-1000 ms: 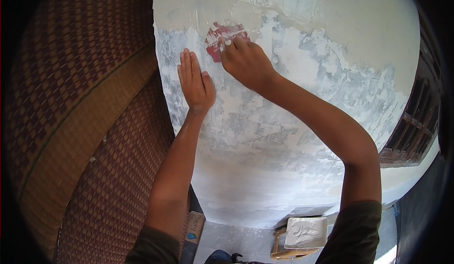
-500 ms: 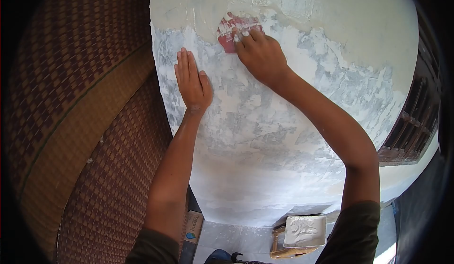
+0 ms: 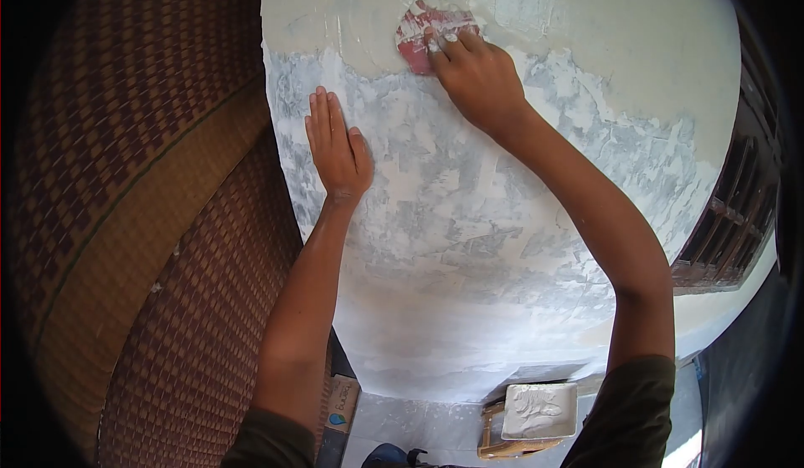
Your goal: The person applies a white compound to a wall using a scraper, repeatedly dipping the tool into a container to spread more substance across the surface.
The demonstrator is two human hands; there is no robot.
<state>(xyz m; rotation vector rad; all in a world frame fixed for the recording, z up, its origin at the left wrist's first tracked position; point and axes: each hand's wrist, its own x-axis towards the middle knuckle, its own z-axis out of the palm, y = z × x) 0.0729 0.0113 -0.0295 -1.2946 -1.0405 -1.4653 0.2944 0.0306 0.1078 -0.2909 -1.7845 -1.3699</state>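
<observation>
My left hand (image 3: 339, 145) lies flat against the patchy white and grey wall (image 3: 435, 208), near its left edge, with the fingers pointing up. Higher and to the right, my right hand (image 3: 477, 70) grips a red scraper (image 3: 416, 52) smeared with white paste. The scraper's face is against the upper wall, where a cream layer meets the grey patches. White paste also marks the fingers of my right hand.
A square tray of white paste (image 3: 540, 411) rests on a wooden stool (image 3: 492, 434) at the wall's foot. Woven matting (image 3: 193, 317) hangs on the left. A brown slatted window (image 3: 727, 217) is at the right, and a cardboard box (image 3: 342, 401) stands low on the left.
My right hand and the red scraper have moved up and slightly right across the wall. My left hand stays flat on almost the same spot.
</observation>
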